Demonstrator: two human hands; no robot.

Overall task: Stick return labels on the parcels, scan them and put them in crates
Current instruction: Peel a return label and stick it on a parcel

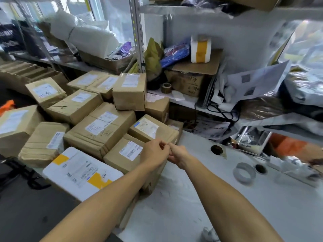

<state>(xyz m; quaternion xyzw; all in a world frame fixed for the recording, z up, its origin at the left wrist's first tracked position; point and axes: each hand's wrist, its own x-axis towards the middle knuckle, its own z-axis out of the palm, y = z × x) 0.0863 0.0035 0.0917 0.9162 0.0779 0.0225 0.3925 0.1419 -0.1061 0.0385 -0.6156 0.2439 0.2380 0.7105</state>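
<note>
Both forearms extend over the white table (192, 206), left hand (153, 155) and right hand (178, 154) touching with fingers curled, contents indiscernible, above a labelled cardboard parcel (125, 154)

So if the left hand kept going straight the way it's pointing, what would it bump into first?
The left hand points up and right, so it would probably meet the right hand first, since their fingertips are nearly together already. Behind them sits a cardboard parcel.

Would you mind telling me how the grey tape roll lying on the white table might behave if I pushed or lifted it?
The grey tape roll lies flat on its side, so a push would probably slide it across the white table, not roll it. It looks like a thin hollow ring, so likely light. Stood on edge, it could roll.
</note>
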